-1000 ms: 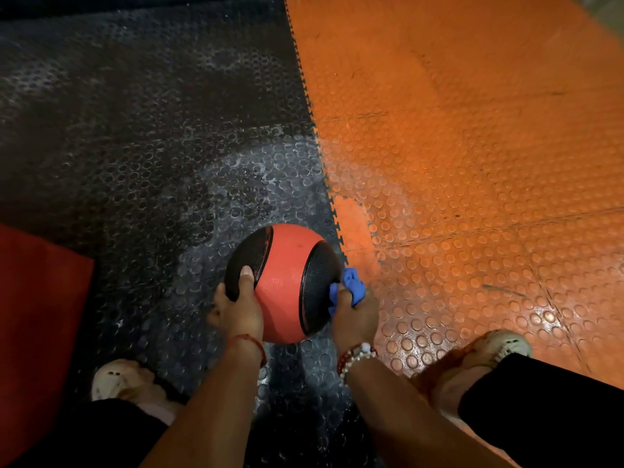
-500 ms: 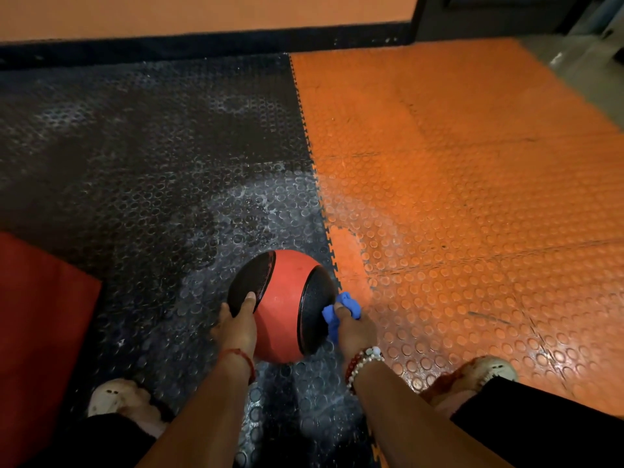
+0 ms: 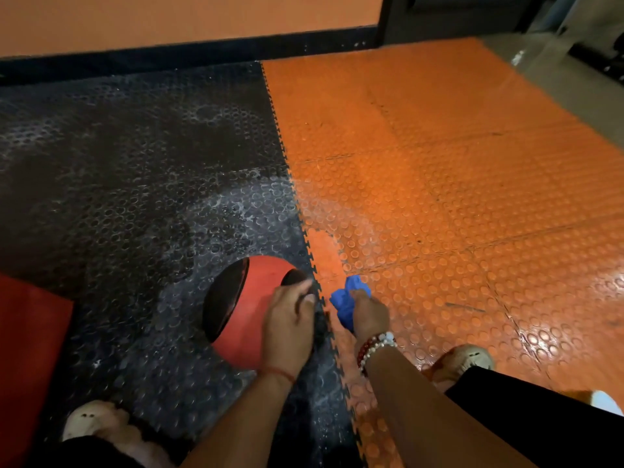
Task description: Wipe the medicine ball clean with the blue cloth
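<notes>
Here, red-and-black medicine ball, left hand flat-fingered on it, right hand clamped on blue cloth

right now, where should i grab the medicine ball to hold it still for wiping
No handle, a smooth sphere, so probably a spread palm over the top of the medicine ball, coming from the near side, where the left hand rests. That leaves its far and left faces free for the blue cloth in the right hand.
</notes>
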The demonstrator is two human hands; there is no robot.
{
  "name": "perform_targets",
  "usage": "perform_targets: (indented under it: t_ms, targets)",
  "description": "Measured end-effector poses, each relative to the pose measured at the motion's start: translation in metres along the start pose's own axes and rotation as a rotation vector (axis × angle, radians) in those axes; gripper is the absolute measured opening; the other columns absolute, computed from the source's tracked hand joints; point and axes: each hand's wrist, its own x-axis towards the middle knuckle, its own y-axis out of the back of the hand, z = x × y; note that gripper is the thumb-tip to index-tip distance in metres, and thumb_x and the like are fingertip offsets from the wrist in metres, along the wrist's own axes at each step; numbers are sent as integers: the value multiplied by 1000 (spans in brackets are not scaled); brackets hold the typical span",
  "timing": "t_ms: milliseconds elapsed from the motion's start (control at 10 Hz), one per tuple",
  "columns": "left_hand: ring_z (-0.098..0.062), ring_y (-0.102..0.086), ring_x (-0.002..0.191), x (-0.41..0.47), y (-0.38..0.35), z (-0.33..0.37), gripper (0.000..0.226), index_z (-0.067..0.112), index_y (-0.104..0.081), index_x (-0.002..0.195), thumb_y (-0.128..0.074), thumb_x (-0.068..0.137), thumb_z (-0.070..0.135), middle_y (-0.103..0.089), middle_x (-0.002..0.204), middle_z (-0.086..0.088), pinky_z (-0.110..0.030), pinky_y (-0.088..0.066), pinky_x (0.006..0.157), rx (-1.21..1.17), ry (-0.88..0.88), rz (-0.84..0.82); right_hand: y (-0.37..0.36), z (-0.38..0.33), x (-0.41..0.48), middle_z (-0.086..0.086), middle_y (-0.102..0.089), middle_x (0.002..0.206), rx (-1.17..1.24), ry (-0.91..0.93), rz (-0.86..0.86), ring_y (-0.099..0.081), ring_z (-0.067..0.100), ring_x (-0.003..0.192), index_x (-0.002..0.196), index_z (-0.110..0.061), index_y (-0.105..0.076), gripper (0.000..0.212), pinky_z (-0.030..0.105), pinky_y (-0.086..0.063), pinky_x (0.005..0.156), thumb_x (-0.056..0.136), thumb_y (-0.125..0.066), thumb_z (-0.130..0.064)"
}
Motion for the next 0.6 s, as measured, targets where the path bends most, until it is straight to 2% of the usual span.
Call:
perform_targets:
  t_ms: [100, 200, 300, 400, 500, 600]
  targets:
    - [-19, -57, 117, 22, -52, 10, 35, 14, -61, 128, -51, 95, 12, -63, 126, -6, -26, -40, 102, -81, 142, -320, 16, -13, 23, 15, -60, 91, -70, 61, 68, -54, 27, 82, 100, 5, -64, 32, 36, -42, 71, 86, -60, -24]
    - [-23, -63, 99, 44, -93, 18, 38, 21, -55, 135, -45, 99, 14, -66, 116, -4, -34, -49, 84, -226, 372, -468, 30, -21, 52, 18, -60, 80, -166, 153, 145, -54, 27, 74, 84, 4, -65, 32, 43, -46, 71, 83, -64, -28]
    - [-17, -61, 80, 63, -124, 28, 35, 20, -59, 129, -40, 101, 10, -63, 106, -1, -29, -45, 67, -448, 573, -504, 42, -28, 87, 15, -55, 71, -228, 247, 211, -50, 26, 69, 76, 3, -63, 34, 40, -40, 64, 85, -63, -29]
    - [-18, -61, 88, 80, -153, 27, 25, 23, -61, 111, -41, 102, 12, -63, 107, -2, -30, -45, 72, -578, 670, -488, 43, -32, 128, 16, -57, 89, -251, 194, 171, -52, 29, 82, 93, 3, -64, 41, 41, -44, 75, 90, -55, -37]
    - [-20, -59, 107, 96, -174, 10, 28, 21, -62, 116, -42, 100, 10, -61, 112, 0, -35, -46, 90, -497, 637, -428, 41, -26, 163, 19, -53, 127, -463, 141, 47, -50, 36, 115, 127, -2, -52, 40, 32, -39, 88, 99, -38, -29]
    - [-21, -53, 121, 100, -177, -10, 36, 11, -58, 130, -41, 98, 8, -58, 127, -4, -36, -40, 104, -282, 647, -359, 45, -18, 164, 26, -51, 131, -684, 165, 18, -49, 39, 121, 130, -1, -45, 36, 40, -37, 98, 99, -29, -8]
